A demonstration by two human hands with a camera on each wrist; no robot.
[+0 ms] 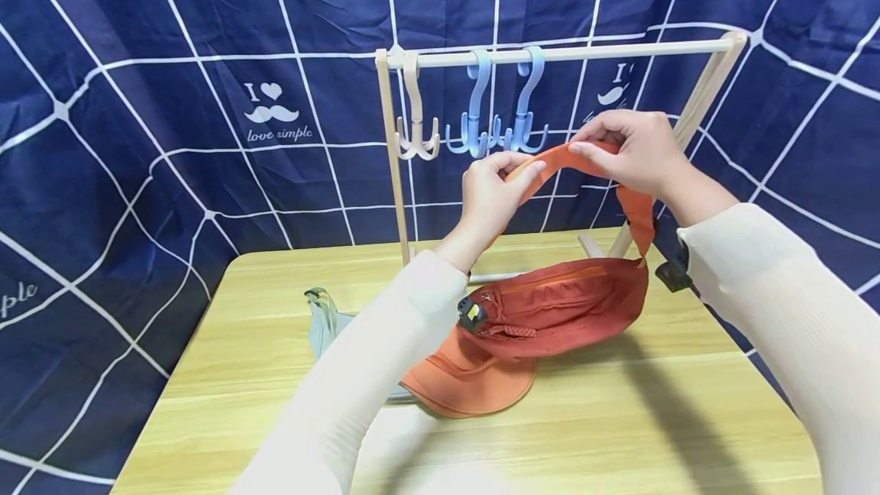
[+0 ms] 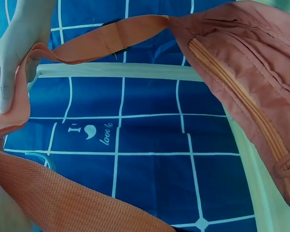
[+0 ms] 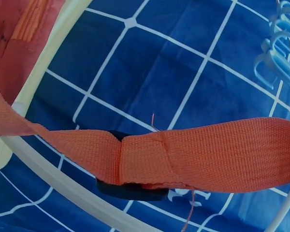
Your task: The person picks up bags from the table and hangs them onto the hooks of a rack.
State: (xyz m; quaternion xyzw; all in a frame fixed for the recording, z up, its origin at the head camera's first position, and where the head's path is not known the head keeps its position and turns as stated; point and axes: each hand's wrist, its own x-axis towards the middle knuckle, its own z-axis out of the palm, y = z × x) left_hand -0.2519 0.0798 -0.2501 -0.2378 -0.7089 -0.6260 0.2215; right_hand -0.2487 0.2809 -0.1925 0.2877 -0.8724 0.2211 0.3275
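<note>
A rust-red waist bag (image 1: 564, 304) hangs by its orange webbing strap (image 1: 560, 159) in front of a wooden rack. My left hand (image 1: 486, 193) pinches the strap between thumb and fingers. A short way to the right, my right hand (image 1: 639, 147) pinches the same strap, which bows between the two hands. In the right wrist view, a black slider (image 3: 130, 191) sits on the strap beside a loose thread. The bag's orange zipper (image 2: 241, 96) shows in the left wrist view. Below the bag lies an orange cap (image 1: 474, 388), partly hidden by it.
On the rack's rail (image 1: 605, 50) hang a beige hook (image 1: 415, 109) and two blue hooks (image 1: 476, 109), left of and behind my hands. A pale blue-grey item (image 1: 321, 323) with a strap lies on the wooden table (image 1: 275, 281), partly behind my left sleeve. A dark blue curtain (image 1: 172, 174) surrounds the table.
</note>
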